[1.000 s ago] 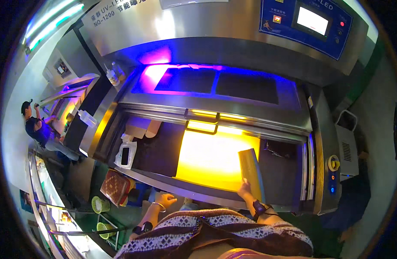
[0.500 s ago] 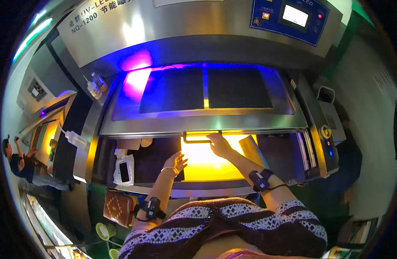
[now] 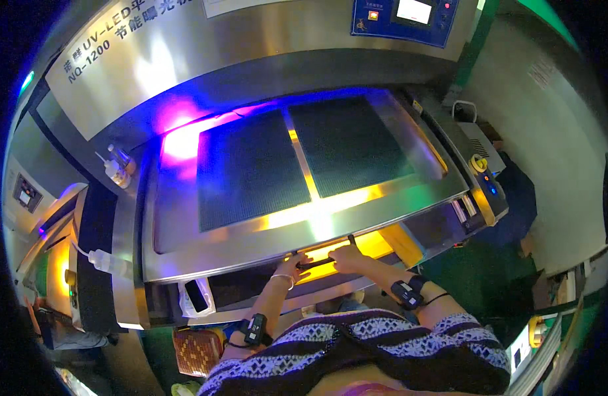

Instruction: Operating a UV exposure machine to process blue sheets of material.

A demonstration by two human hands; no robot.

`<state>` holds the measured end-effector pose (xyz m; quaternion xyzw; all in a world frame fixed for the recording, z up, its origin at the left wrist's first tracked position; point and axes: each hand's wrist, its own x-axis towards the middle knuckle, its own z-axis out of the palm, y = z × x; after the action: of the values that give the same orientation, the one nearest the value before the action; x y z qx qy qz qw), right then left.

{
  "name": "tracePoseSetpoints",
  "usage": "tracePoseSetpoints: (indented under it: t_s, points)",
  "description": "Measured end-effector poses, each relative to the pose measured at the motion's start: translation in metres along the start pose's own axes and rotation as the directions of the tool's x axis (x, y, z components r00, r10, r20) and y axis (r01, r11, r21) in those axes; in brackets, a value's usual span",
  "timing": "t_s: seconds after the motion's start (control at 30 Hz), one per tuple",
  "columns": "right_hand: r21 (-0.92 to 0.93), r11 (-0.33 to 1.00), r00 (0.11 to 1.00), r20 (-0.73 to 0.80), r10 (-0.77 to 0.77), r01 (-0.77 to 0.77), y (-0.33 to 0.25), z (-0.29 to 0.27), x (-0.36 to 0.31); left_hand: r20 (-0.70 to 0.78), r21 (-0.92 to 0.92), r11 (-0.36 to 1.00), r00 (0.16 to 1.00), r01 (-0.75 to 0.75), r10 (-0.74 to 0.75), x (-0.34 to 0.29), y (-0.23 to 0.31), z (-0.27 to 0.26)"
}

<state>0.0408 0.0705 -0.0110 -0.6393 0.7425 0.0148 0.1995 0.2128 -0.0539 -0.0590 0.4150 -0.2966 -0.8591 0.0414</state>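
Note:
A black bar handle [image 3: 319,262] sticks out from the front edge of a wide metal lid [image 3: 205,261] with two dark mesh panels. My right hand [image 3: 348,259] is wrapped round the right part of the handle. My left hand [image 3: 290,269], with a bracelet at the wrist, has its fingers closed at the handle's left end. Beneath both hands a brightly lit yellow surface [image 3: 370,245] shows, mostly covered by the lid. At its right lies a flat yellow-orange sheet or board [image 3: 403,245].
A phone [image 3: 197,296] lies on a white packet at the left front. Squeeze bottles [image 3: 109,262] stand on the left side. To the right are a yellow knob [image 3: 479,164] and lit buttons. A blue control panel [image 3: 404,20] sits above. A woven brown seat [image 3: 197,352] is below left.
The lid has come toward me and now covers much of the lit surface. My right hand moved with its handle; my left hand has gone from free in the air onto the handle.

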Motion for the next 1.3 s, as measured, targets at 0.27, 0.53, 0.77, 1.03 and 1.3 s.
tracePoseSetpoints:
  t_s: [0.27,0.53,0.77,1.03,1.3]
  points:
    - [0.048,0.995,0.946,0.311,-0.094,0.084,-0.017,-0.005,-0.047,0.106,-0.003,1.0,0.994,0.025,-0.025,-0.045,-0.043,0.007]
    - [0.065,0.96,0.928,0.248,-0.28,0.272,-0.032,-0.077,-0.078,0.31,0.074,0.987,0.944,-0.14,0.111,-0.094,-0.023,0.017]
    - [0.145,0.818,0.83,-0.106,-0.547,0.557,-0.04,-0.21,-0.106,0.64,-0.005,0.88,0.675,-0.475,0.368,-0.172,0.073,0.063]
    - [-0.15,0.823,0.451,-0.775,-0.442,0.549,-0.045,-0.332,-0.134,0.859,0.032,0.469,0.264,-0.883,0.438,-0.227,0.197,0.105]
    - [-0.525,0.719,-0.152,-0.842,-0.518,0.455,-0.055,-0.396,-0.097,-0.356,0.909,0.41,0.642,0.07,0.679,-0.128,0.2,-0.122]
